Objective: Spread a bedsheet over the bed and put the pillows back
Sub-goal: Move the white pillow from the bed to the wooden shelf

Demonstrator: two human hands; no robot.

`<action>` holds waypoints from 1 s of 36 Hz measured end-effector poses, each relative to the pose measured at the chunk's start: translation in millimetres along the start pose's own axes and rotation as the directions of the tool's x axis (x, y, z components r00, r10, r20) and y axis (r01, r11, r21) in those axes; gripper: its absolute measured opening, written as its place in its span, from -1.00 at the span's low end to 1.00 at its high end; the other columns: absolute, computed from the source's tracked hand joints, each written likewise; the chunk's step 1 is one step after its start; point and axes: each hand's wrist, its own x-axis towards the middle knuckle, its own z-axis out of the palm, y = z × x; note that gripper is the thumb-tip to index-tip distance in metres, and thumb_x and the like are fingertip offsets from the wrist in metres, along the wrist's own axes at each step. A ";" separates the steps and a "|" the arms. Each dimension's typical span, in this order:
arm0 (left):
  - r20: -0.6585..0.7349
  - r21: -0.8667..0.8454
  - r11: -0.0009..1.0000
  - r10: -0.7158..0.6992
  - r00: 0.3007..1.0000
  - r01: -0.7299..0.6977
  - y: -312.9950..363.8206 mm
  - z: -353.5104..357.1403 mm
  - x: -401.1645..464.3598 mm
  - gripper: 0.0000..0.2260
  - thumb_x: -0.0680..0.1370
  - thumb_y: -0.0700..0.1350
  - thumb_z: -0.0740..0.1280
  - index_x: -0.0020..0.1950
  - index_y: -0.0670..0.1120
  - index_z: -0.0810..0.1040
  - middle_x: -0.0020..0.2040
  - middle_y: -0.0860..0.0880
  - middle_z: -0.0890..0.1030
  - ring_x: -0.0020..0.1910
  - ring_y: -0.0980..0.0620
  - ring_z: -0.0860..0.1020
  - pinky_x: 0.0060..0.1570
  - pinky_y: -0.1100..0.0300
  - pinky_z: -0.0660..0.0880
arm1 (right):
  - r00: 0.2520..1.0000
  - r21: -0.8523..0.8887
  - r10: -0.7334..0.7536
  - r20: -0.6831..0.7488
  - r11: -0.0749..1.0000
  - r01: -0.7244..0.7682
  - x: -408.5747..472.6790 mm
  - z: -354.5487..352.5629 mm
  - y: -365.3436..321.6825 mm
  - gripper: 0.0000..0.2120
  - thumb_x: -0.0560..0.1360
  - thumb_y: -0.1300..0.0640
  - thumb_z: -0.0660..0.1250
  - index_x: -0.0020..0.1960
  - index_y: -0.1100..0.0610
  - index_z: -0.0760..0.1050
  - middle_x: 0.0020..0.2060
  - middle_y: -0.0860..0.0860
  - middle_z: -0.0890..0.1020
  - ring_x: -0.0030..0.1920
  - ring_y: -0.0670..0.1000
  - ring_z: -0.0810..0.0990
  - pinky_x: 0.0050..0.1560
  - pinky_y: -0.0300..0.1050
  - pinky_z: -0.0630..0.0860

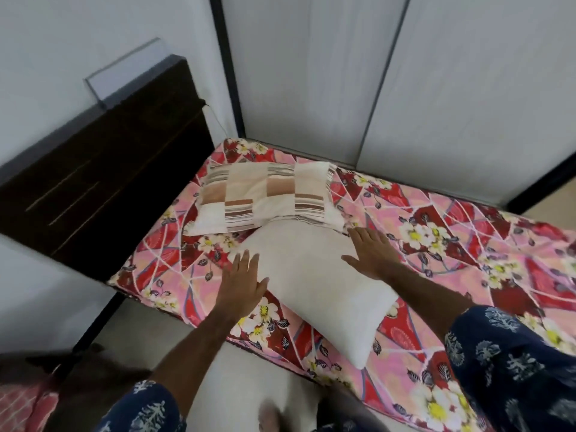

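Plain white pillow lies mid-frame — my left hand and right hand (fingers spread flat) press it; it overhangs, could slide off the floral pink-red bedsheet.

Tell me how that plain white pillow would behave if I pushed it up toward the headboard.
The plain white pillow looks soft: it bends around its middle, so it would probably flex rather than slide as one piece. Its near corner overhangs the floral bedsheet's edge, so it may droop or slip off.
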 end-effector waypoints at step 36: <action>0.671 -0.633 -0.111 -0.573 0.471 0.766 44.0 216.2 146.5 -0.44 0.58 0.12 0.34 0.49 -0.07 0.28 0.38 -0.13 0.47 0.25 -0.14 0.47 0.29 -0.19 0.47 | 0.790 0.442 0.243 0.563 0.719 -0.536 187.9 204.4 97.4 0.32 0.10 -0.68 0.32 0.60 0.10 0.11 0.47 0.16 0.42 0.46 0.24 0.41 0.43 0.16 0.38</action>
